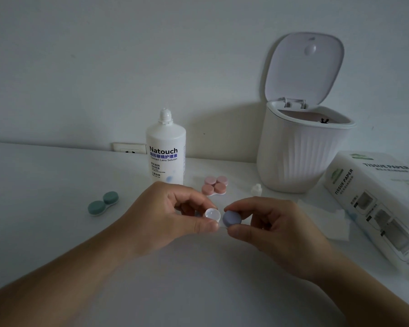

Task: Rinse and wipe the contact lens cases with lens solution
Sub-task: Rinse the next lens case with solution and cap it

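Note:
My left hand [175,213] pinches the white base of a contact lens case [212,214] between thumb and fingers, its uncovered well facing up. My right hand [276,230] grips the lavender cap [232,218] on the other end of that same case. Behind them stands the white lens solution bottle [166,149] with its nozzle bare. Its small clear cap [256,190] sits on the table to the right. A green lens case [103,203] lies at the left. Two pink lens cases [215,185] lie side by side behind my hands.
A white ribbed bin [300,156] with its lid up stands at the back right. A tissue paper box [378,204] lies at the right edge, with a loose white tissue [328,220] spread in front of it. The white table [45,185] meets a wall with a socket [129,148].

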